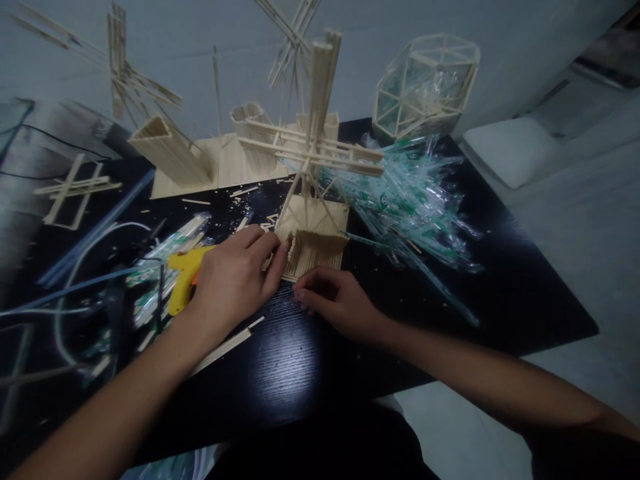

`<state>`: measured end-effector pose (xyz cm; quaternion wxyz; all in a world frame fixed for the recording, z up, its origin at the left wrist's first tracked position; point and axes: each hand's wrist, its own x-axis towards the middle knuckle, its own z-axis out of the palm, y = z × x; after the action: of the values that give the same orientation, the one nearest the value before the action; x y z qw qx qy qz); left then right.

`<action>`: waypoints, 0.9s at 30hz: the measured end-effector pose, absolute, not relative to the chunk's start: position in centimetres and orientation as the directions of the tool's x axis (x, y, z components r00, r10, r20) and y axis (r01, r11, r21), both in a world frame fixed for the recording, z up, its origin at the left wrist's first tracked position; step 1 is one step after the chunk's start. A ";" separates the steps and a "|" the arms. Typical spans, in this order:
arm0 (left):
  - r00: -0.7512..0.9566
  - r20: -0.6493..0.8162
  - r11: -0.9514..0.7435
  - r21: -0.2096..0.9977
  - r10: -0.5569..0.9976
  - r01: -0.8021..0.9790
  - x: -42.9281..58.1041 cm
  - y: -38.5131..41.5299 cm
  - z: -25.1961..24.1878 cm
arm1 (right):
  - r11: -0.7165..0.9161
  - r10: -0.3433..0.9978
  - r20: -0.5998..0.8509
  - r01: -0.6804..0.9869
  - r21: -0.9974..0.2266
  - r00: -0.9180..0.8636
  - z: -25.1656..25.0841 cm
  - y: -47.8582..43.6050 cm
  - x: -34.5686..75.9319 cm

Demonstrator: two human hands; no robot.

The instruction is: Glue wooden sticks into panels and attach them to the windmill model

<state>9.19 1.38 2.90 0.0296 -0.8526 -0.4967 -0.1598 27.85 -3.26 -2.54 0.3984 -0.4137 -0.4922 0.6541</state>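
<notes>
Stick windmill (308, 159) against left fingers (264, 245)

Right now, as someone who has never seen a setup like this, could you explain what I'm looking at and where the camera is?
There's no robot here: these are a person's two bare hands. The single picture comes from a camera worn on the head, looking forward and down. On the black table stands a windmill-like model of thin wooden sticks. The left hand has its fingers at a small stick wall on the model's base; whether it grips anything is hard to tell. The right hand curls near the base's front edge, with nothing clearly held. Beside the left hand lies a yellow tool, perhaps a glue gun; clear and green plastic packaging is heaped to the right.
</notes>
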 end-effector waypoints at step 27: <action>0.530 -0.190 -0.344 0.575 0.826 0.742 4.4 -7.7 0.5 | 0.355 0.932 0.168 0.705 -0.614 -0.322 -1.1 -4.1 30.4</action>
<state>4.44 -7.73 0.48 -0.3125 -0.8170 -0.4800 -0.0671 30.36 -4.09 -1.11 0.2555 -0.5230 -0.7823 0.2217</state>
